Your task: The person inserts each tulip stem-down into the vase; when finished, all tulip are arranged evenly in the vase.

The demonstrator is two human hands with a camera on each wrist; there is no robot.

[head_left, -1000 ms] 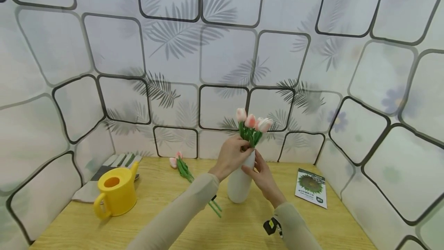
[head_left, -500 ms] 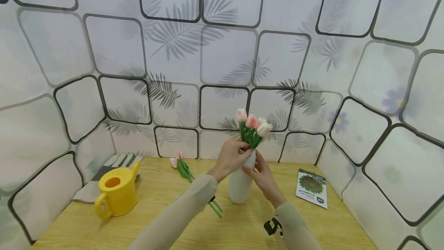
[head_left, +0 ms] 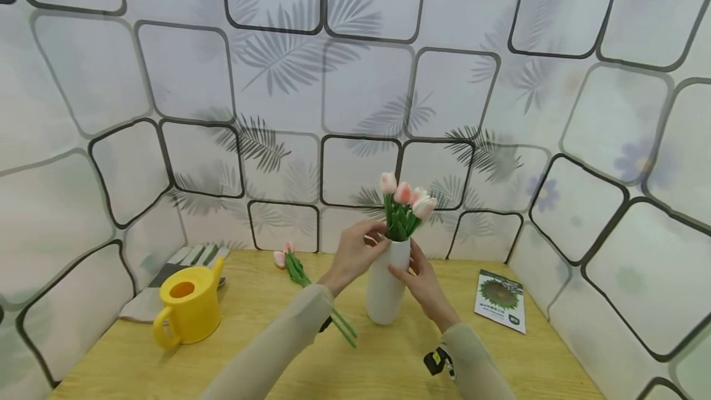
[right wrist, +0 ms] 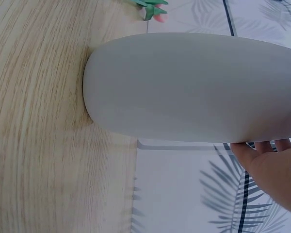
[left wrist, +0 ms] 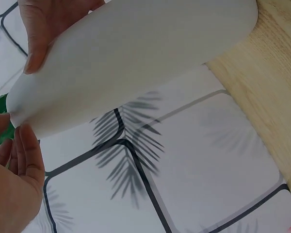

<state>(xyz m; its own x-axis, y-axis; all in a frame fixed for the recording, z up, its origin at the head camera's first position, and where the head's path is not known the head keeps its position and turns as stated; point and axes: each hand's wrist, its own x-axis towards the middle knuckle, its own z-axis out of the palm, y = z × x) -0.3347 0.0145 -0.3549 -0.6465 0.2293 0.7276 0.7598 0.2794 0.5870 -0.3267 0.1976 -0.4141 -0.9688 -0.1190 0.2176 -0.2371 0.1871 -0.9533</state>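
Observation:
A white vase [head_left: 384,292] stands upright on the table, with several pink-and-white artificial tulips [head_left: 404,199] in its mouth. My right hand [head_left: 424,289] holds the vase's upper right side, thumb in front and fingers round the back. The right wrist view shows the vase's smooth side [right wrist: 184,87] with fingers of the right hand [right wrist: 276,170] against it. At the rim's left, my left hand [head_left: 355,255] has loosely bent fingers beside the leaves. In the left wrist view, the fingertips of the left hand [left wrist: 19,184] touch or nearly touch the rim.
More tulips [head_left: 294,267] lie left of the vase, stems passing by the left forearm. A yellow watering can [head_left: 191,307] stands at the left, before a grey-white cloth [head_left: 141,307]. A sunflower seed packet [head_left: 500,300] lies at the right. Patterned curtains [head_left: 361,91] enclose the table.
My left hand has drawn away from the flower stems, slightly left and down beside the rim. The tulips sit slightly lower in the vase. My right hand stays on the vase.

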